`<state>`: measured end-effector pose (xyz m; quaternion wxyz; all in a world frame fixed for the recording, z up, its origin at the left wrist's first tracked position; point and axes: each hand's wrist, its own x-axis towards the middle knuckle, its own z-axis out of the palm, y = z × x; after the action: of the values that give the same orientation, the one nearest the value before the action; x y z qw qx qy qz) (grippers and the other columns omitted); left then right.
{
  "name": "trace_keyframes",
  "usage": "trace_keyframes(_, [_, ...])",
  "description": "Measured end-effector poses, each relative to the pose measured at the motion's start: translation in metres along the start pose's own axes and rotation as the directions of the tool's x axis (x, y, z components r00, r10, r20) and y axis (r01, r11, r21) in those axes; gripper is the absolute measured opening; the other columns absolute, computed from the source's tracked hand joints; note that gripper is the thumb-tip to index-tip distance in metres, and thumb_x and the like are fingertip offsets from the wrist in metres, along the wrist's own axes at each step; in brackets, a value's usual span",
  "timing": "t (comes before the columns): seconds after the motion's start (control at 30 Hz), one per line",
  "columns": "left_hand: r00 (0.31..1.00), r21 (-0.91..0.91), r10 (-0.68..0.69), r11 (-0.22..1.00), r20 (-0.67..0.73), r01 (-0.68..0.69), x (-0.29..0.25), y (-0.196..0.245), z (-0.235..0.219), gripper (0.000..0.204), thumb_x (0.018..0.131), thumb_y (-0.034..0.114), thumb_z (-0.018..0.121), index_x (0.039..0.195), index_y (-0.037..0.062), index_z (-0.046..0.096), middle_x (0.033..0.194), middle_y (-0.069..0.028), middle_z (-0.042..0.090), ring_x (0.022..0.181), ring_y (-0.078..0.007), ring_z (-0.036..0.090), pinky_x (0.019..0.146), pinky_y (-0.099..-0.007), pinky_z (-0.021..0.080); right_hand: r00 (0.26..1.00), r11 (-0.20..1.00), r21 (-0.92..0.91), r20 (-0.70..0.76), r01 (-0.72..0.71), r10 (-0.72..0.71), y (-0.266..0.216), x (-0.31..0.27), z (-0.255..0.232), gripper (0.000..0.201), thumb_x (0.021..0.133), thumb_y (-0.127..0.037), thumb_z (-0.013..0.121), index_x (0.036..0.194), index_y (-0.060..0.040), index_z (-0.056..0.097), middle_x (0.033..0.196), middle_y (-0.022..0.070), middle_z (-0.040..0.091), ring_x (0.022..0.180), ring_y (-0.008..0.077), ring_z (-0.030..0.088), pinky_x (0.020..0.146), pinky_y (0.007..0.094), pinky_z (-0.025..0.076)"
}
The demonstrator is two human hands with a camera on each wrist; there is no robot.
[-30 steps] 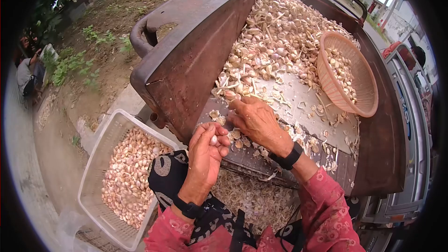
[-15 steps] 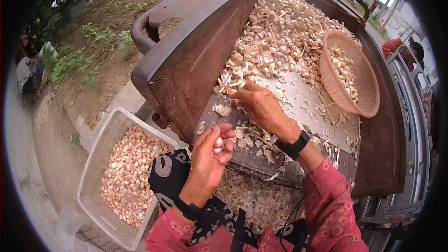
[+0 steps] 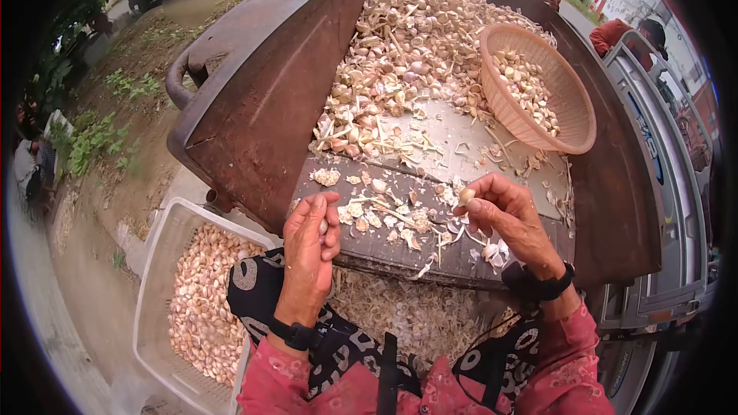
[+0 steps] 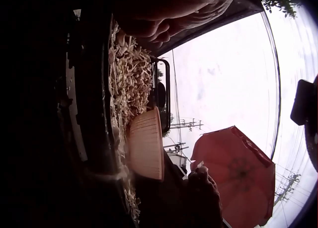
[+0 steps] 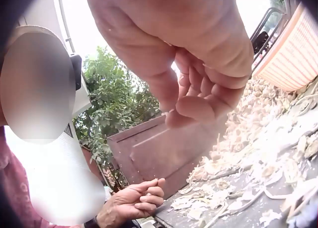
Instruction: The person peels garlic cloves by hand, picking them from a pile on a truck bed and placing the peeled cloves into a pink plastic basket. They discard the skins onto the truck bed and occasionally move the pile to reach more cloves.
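Note:
My left hand [image 3: 306, 250], palm turned up over the front edge of the cart bed, has its fingers curled around a pale garlic clove [image 3: 324, 227]. To the right, my right hand [image 3: 511, 219] pinches another garlic clove [image 3: 467, 196] between thumb and fingertips above the scattered skins. In the right wrist view that hand [image 5: 198, 64] looms close, and the left hand [image 5: 136, 203] shows below it. Beyond both hands lies a large heap of garlic [image 3: 415, 46]. Papery skins and stalk bits [image 3: 403, 219] litter the dark board between them.
An orange plastic basket [image 3: 580, 111] holding cloves leans on the heap. At the lower left stands a white crate [image 3: 146, 323] filled with cloves [image 3: 204, 303]. The rusty cart wall [image 3: 254, 119] rises on the left. More skins [image 3: 407, 311] lie below the board.
My right hand has left the heap's near edge and come right and toward me, now with a clove at its fingertips. My left hand still holds garlic. The head view has shifted.

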<state>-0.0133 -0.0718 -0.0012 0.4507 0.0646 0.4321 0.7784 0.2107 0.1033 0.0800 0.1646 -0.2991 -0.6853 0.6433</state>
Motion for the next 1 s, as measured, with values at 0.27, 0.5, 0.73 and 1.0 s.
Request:
trace_keyframes(0.27, [0.858, 0.914, 0.414, 0.126, 0.306, -0.387, 0.033, 0.013, 0.007, 0.026, 0.101, 0.023, 0.055, 0.111, -0.0001, 0.061, 0.074, -0.0102, 0.064, 0.067, -0.0197, 0.06, 0.062, -0.0347, 0.046, 0.779, 0.981, -0.152, -0.627, -0.125, 0.002, -0.012, -0.24, -0.102, 0.018, 0.091, -0.018, 0.072, 0.1, -0.0047, 0.063, 0.087, 0.0042, 0.07, 0.066, 0.0055, 0.058, 0.058, 0.0181, 0.044])
trace_keyframes(0.5, [0.807, 0.862, 0.376, -0.415, 0.455, -0.292, 0.053, -0.003, 0.01, 0.026, 0.097, 0.027, 0.059, 0.106, 0.0025, 0.059, 0.086, -0.0252, 0.067, 0.083, -0.0465, 0.064, 0.069, -0.0534, 0.048, 0.551, 0.922, -0.14, -0.83, -0.36, 0.09, 0.098, -0.379, -0.156, 0.015, 0.09, -0.017, 0.069, 0.098, -0.004, 0.067, 0.081, 0.0, 0.064, 0.064, 0.0054, 0.054, 0.057, 0.0204, 0.044])
trace_keyframes(0.73, [0.745, 0.731, 0.223, -0.498, 0.628, -0.467, 0.041, -0.039, 0.03, 0.019, 0.095, 0.024, 0.062, 0.104, 0.008, 0.06, 0.086, -0.0182, 0.067, 0.078, -0.0424, 0.065, 0.064, -0.0514, 0.049, 0.569, 0.717, -0.295, -0.805, -0.631, 0.169, 0.184, -0.421, -0.16, 0.022, 0.089, -0.006, 0.064, 0.108, 0.004, 0.065, 0.089, 0.0081, 0.068, 0.07, 0.0129, 0.061, 0.064, 0.028, 0.052])
trace_keyframes(1.0, [0.747, 0.742, 0.05, -0.178, 0.663, -0.646, 0.02, -0.06, 0.064, 0.024, 0.095, 0.022, 0.061, 0.117, 0.0113, 0.063, 0.076, -0.0173, 0.065, 0.073, -0.0385, 0.065, 0.062, -0.0475, 0.048, 0.686, 0.839, -0.542, -0.629, -0.05, -0.366, 0.045, -0.27, -0.087, 0.029, 0.091, -0.008, 0.066, 0.119, 0.0011, 0.064, 0.104, 0.0118, 0.07, 0.092, 0.0207, 0.067, 0.084, 0.0315, 0.053])
